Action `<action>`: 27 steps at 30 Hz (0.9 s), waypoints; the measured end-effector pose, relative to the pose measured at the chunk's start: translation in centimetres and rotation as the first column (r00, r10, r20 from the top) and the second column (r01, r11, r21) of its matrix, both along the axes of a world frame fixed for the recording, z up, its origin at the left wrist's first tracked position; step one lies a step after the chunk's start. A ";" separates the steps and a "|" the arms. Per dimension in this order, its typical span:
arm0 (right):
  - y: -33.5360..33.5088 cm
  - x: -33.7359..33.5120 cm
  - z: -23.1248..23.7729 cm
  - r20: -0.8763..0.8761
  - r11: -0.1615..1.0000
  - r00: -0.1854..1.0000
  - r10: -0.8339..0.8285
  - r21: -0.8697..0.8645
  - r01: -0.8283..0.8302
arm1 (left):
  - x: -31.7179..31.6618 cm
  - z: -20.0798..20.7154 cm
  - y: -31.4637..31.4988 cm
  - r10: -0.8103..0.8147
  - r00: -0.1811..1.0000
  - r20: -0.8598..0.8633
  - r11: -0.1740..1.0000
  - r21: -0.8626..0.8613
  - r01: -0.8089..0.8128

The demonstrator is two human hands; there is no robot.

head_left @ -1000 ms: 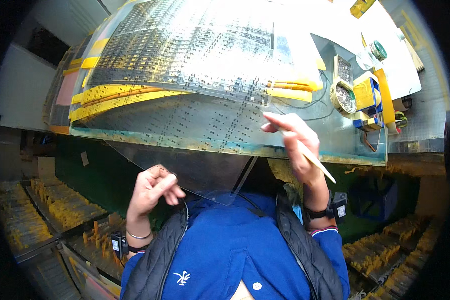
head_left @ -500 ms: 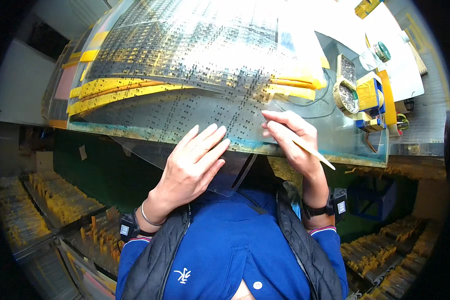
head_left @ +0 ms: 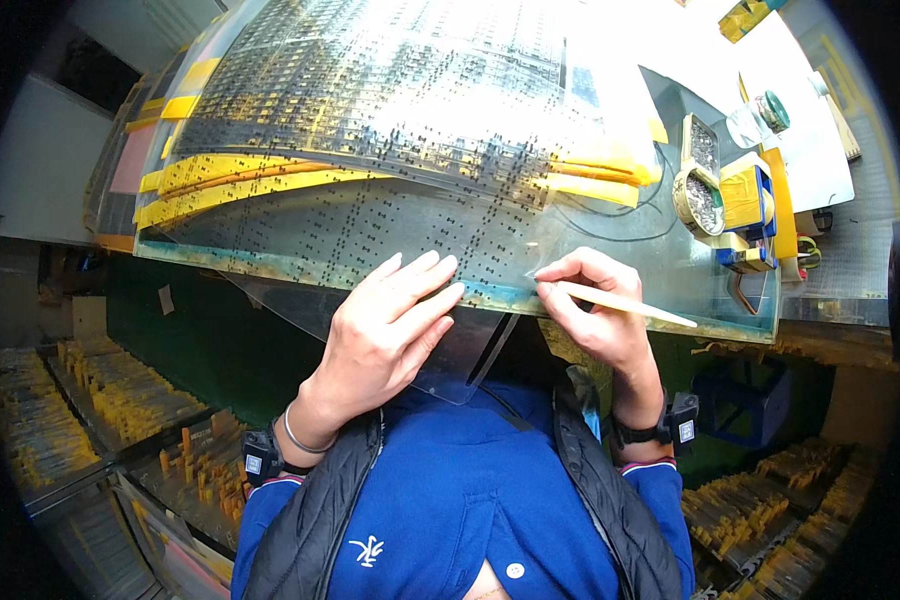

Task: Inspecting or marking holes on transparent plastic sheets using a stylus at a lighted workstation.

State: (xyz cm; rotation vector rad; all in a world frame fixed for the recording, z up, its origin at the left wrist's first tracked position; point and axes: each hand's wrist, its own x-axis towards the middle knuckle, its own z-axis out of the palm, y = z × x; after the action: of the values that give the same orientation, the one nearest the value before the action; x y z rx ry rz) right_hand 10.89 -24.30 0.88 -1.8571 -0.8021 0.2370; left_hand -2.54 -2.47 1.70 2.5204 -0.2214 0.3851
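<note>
My left hand (head_left: 385, 325) lies flat with fingers stretched out, on the near edge of a clear film sheet (head_left: 378, 222) dotted with small black marks. The sheet hangs over the front edge of the glass-topped table (head_left: 610, 215) towards me. My right hand (head_left: 600, 315) pinches a slender cream-coloured tool (head_left: 660, 314) between thumb and fingers, like a pen. Its handle points right. The working tip, near the film's right side, is too small to make out. A small pale mark shows just beyond the fingertips.
Yellow-edged sheets (head_left: 240, 185) are stacked under the film. To the right are a round tin (head_left: 698, 198) of small grey bits, a rectangular tray (head_left: 703, 142), a blue-and-yellow holder (head_left: 748, 200) and a green-lidded jar (head_left: 772, 110). Racks with yellow tabs (head_left: 120, 390) stand below left.
My right hand has drawn back towards me and slightly right, and the tool's handle has swung closer to level. My left hand stays almost where it was.
</note>
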 end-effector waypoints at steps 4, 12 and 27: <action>0.3 -0.3 0.2 -0.046 0.999 0.998 -0.042 -0.031 0.040 | 0.0 -0.1 0.1 -0.009 1.000 0.000 1.000 0.005 0.009; 0.5 -0.3 -0.4 0.008 0.998 0.998 -0.056 0.022 0.056 | 0.0 -0.2 0.0 0.004 1.000 0.000 1.000 -0.006 -0.004; 0.2 -0.1 0.0 -0.006 1.000 1.000 -0.019 0.004 0.019 | 0.1 -0.2 0.0 0.018 1.000 0.022 1.000 -0.013 -0.017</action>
State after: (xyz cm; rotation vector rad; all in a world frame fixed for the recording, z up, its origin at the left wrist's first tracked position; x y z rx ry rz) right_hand 10.74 -24.06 0.83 -1.8588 -0.7799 0.2278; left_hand -2.44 -2.51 1.54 2.5084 -0.2047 0.4196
